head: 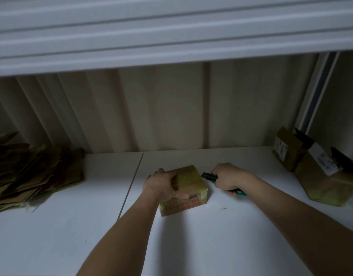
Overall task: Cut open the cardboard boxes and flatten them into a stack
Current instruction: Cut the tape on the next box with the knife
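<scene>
Left hand [161, 186] atop sealed box [188, 183]

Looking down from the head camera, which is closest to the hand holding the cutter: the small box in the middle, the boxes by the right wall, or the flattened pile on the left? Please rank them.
From the right hand, gripping the cutter:
1. Small box, just to its left, held by the left hand.
2. Unopened boxes, far right of the table.
3. Flattened pile, far left edge.
</scene>
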